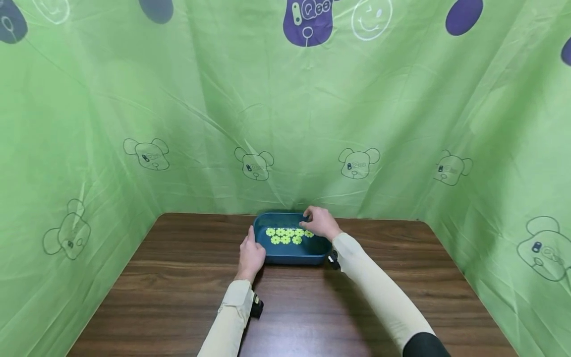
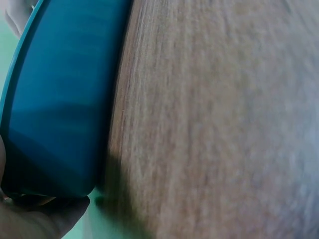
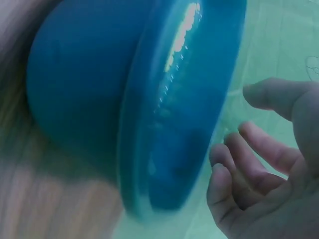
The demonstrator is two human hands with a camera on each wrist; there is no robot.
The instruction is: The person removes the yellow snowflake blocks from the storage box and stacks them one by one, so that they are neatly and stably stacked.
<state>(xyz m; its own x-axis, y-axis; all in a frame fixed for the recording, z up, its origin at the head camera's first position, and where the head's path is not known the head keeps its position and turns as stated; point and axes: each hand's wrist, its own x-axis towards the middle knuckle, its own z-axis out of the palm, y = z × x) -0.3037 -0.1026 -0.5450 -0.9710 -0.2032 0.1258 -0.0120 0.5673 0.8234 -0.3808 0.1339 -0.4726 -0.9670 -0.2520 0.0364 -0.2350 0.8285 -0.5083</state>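
Note:
A dark blue-green plastic basin [image 1: 294, 259] stands at the far side of the wooden table. Inside it, several yellow-green flower-shaped pieces [image 1: 286, 240] lie in two rows. My left hand [image 1: 252, 255] grips the basin's left end; in the left wrist view, fingers [image 2: 65, 219] wrap around that end. Over the basin's right part hovers my right hand [image 1: 322, 222]. The right wrist view shows its thumb [image 3: 276, 94] apart from the loosely bent fingers, with nothing between them. From that side, the flower pieces appear only as a pale strip inside the basin.
Brown wood tabletop [image 1: 187, 292] extends in front of the basin and to both sides. A green printed curtain [image 1: 294, 124] hangs close behind the basin and along the left and right table edges. Both wrists carry small black devices.

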